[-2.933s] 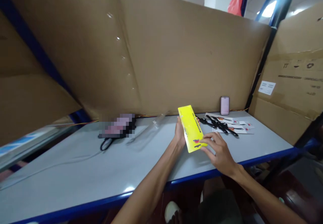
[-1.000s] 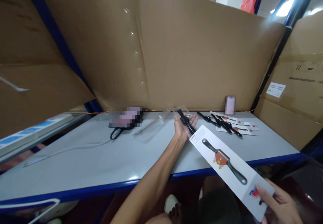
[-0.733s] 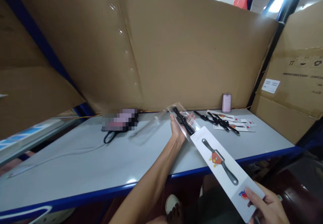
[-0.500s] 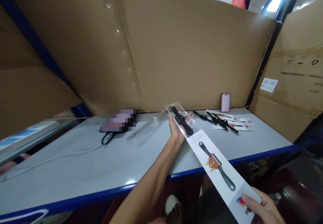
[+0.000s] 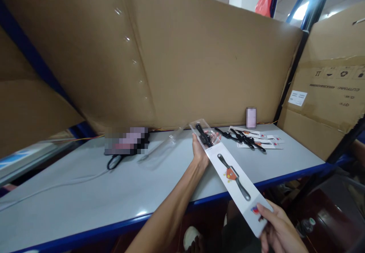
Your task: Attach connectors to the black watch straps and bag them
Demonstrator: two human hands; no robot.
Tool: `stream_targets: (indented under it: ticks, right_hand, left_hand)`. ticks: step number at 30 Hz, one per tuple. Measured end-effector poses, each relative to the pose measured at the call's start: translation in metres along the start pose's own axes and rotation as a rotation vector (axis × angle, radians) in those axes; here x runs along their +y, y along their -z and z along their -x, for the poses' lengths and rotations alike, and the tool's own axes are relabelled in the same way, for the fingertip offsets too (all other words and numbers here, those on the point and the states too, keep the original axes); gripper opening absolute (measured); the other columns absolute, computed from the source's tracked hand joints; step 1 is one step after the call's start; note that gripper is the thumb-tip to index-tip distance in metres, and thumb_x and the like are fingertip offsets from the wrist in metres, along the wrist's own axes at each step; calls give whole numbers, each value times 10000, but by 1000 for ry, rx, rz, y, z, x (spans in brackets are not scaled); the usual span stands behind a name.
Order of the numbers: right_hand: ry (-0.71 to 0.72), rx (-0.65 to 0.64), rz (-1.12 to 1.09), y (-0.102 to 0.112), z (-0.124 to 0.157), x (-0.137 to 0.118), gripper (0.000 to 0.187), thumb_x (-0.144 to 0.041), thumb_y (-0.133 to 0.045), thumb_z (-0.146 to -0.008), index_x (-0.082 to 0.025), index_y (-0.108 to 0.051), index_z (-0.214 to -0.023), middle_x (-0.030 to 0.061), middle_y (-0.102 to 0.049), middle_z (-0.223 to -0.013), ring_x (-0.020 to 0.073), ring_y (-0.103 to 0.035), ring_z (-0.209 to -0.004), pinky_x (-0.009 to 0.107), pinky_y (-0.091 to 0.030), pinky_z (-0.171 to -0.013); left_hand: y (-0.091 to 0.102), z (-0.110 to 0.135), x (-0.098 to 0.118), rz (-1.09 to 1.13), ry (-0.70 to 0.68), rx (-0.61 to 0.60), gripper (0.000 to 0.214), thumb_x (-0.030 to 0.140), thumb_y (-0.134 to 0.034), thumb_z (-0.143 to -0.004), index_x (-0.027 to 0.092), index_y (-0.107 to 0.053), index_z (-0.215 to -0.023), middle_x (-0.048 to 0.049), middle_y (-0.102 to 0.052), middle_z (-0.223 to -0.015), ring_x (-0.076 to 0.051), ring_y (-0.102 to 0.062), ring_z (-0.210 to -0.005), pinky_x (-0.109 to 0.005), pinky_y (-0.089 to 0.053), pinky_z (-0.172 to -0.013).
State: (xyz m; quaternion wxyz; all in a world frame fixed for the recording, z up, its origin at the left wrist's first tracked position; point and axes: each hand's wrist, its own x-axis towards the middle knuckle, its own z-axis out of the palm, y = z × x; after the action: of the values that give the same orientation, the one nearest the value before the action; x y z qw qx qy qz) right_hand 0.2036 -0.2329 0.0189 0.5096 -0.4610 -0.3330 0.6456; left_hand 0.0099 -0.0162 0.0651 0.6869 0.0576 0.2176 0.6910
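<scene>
My left hand (image 5: 199, 151) holds up an open clear plastic blister pack (image 5: 194, 124) from below, its fingers curled around the far side. A black spokeshave (image 5: 203, 134) lies in the blister, and its lower handle is covered. My right hand (image 5: 276, 222) pinches the near end of a long white printed card (image 5: 245, 182), thumb on top. The card shows a picture of a spokeshave, and its far end overlaps the blister. The pack's other clear half (image 5: 168, 142) spreads out to the left over the table.
Several black spokeshaves (image 5: 245, 138) lie on printed cards (image 5: 273, 146) at the table's right. A phone-like object (image 5: 251, 117) leans behind them. A blurred device (image 5: 128, 141) with a white cable (image 5: 68, 181) sits at the left. Cardboard (image 5: 216, 63) walls the back; a carton (image 5: 322, 93) stands right.
My right hand has moved the card up and left, so it now covers the spokeshave's lower handle in the blister. The left hand keeps its hold; the view has shifted slightly.
</scene>
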Motion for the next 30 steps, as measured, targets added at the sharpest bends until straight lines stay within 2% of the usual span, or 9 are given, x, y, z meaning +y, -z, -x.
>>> stream_targets:
  ticks: [6, 8, 11, 15, 17, 19, 22, 26, 30]
  right_hand:
    - [183, 20, 162, -59, -70, -7, 598, -766, -612, -815, -190, -548, -964, -25, -592, -584, 143, -530, -382, 261, -457, -357]
    - [346, 158, 246, -72, -97, -7, 540, -718, -556, -867, -215, -521, -1061, 21, -669, -747, 207, -644, -552, 303, -513, -431]
    - [680, 354, 381, -88, -130, -10, 476, -566, -479, -956, -216, -474, -1279, 134, -675, -1189, 268, -689, -1038, 406, -581, -830]
    - [843, 365, 581, -103, -151, -24, 491, -483, -404, -1000, -201, -414, -1402, 166, -623, -1323, 282, -628, -1198, 439, -500, -979]
    - [754, 321, 644, -105, -156, -31, 477, -498, -441, -986, -206, -453, -1363, 130, -703, -1136, 278, -679, -1046, 408, -526, -871]
    - [511, 170, 637, -102, -159, -36, 405, -522, -515, -945, -220, -536, -1214, 44, -712, -807, 236, -674, -741, 336, -517, -667]
    - [208, -70, 444, -93, -165, -34, 300, -547, -616, -866, -259, -557, -927, -81, -557, -514, 120, -444, -431, 215, -351, -464]
    - [156, -93, 236, -86, -176, -25, 352, -551, -777, -724, -286, -561, -806, -85, -520, -465, 89, -371, -391, 201, -276, -432]
    - [172, -150, 226, -84, -185, -27, 375, -560, -736, -756, -300, -662, -1016, -16, -677, -652, 150, -584, -507, 274, -438, -506]
  left_hand:
    - [2, 6, -5, -49, 119, -5, 684, 684, -350, -974, 102, -702, -1051, -161, -746, -857, -275, -744, -740, -391, -625, -646]
    - [4, 6, -1, -42, 94, 10, 686, 671, -361, -979, 99, -695, -1155, -159, -755, -886, -279, -749, -764, -398, -627, -670]
    - [7, 4, 0, -32, 79, 41, 659, 650, -377, -985, 111, -679, -1211, -149, -758, -911, -283, -755, -812, -416, -628, -737]
    - [12, -2, -2, -62, 123, 39, 646, 631, -374, -991, 99, -672, -1203, -170, -759, -955, -290, -757, -845, -425, -625, -785]
    - [15, -6, 0, -99, 120, 48, 619, 612, -355, -1002, 113, -667, -1193, -170, -762, -966, -292, -760, -848, -438, -624, -792]
    - [18, -12, 4, -173, 122, 75, 581, 582, -335, -1016, 126, -662, -1165, -162, -763, -943, -292, -762, -825, -458, -623, -781]
    - [23, -19, 10, -373, 111, 157, 447, 477, -386, -1024, 129, -666, -1045, -135, -751, -820, -288, -757, -743, -463, -622, -736]
    - [28, -21, 12, -670, -139, 149, 202, 321, -641, -884, 132, -684, -942, -100, -743, -785, -271, -757, -793, -390, -608, -783]
    - [29, -11, 17, -913, -441, 136, 410, 253, -734, -786, 167, -670, -1181, -137, -743, -1135, -296, -676, -1185, -396, -517, -1027]
